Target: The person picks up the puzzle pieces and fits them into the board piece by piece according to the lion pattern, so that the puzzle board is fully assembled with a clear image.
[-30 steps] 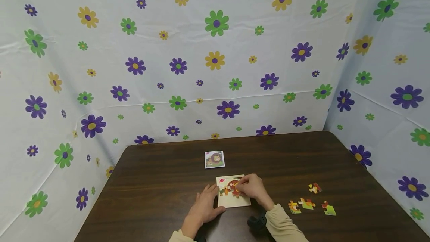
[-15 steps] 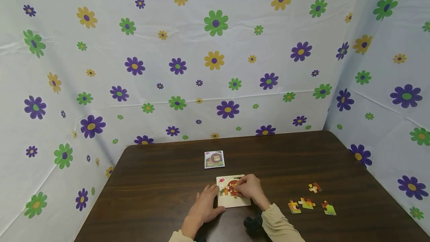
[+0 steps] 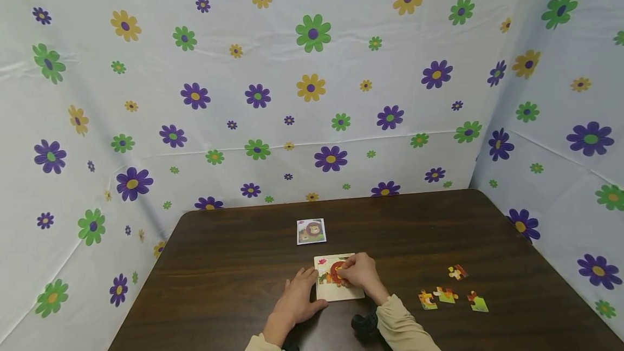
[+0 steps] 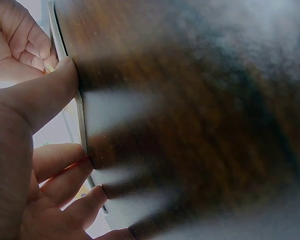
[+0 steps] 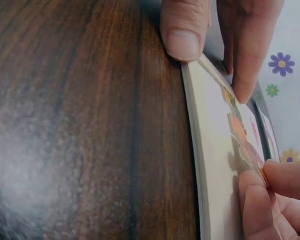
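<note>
On the table lies a pale wooden puzzle board (image 3: 339, 294), partly filled with pieces showing a lion picture. My left hand (image 3: 296, 298) rests along its left side with fairly straight fingers; in the right wrist view the left thumb (image 5: 184, 42) presses the board's near corner. Over the board's right half, my right hand (image 3: 362, 271) pinches a puzzle piece (image 5: 263, 175) between thumb and index finger, against the placed pieces (image 5: 238, 127). The right fingers hide most of that piece in the head view.
A small square card (image 3: 311, 231) with a lion picture lies beyond the board. To the right are several loose puzzle pieces (image 3: 446, 294). A flowered curtain (image 3: 312, 140) stands behind the brown table (image 3: 234, 286).
My right hand has shifted slightly left over the board with the pinched puzzle piece, closer to the placed pieces. The left hand has stayed put.
</note>
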A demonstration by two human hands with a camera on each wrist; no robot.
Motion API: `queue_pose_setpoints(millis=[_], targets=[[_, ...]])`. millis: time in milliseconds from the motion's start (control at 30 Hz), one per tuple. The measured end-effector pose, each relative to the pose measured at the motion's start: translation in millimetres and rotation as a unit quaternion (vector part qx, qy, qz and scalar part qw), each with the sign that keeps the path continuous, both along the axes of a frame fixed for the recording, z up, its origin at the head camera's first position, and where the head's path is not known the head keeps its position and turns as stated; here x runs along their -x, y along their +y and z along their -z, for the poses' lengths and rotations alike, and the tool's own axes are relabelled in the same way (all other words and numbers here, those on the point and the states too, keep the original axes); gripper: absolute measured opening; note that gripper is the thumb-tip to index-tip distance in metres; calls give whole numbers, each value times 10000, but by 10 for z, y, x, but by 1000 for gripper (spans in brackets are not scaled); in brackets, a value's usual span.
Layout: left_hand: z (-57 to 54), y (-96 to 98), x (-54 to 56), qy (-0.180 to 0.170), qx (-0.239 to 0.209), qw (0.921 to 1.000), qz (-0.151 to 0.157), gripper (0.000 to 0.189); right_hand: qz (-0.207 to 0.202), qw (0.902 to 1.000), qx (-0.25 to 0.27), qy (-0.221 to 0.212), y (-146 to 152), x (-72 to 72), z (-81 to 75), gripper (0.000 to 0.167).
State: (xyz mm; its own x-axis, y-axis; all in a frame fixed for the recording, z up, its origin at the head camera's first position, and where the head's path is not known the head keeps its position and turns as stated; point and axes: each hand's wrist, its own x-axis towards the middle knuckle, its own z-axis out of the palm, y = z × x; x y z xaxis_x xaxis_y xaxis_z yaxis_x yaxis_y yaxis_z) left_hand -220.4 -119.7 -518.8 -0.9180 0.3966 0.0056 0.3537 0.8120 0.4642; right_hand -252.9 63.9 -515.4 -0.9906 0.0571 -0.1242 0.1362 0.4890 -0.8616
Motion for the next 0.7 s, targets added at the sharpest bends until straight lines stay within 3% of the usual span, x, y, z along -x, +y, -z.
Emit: queue_pose_setpoints(millis=[700], targets=[[-22, -3, -8, -1, 45, 10000, 12, 66, 43, 9975, -554, 426, -61, -12, -2, 19]])
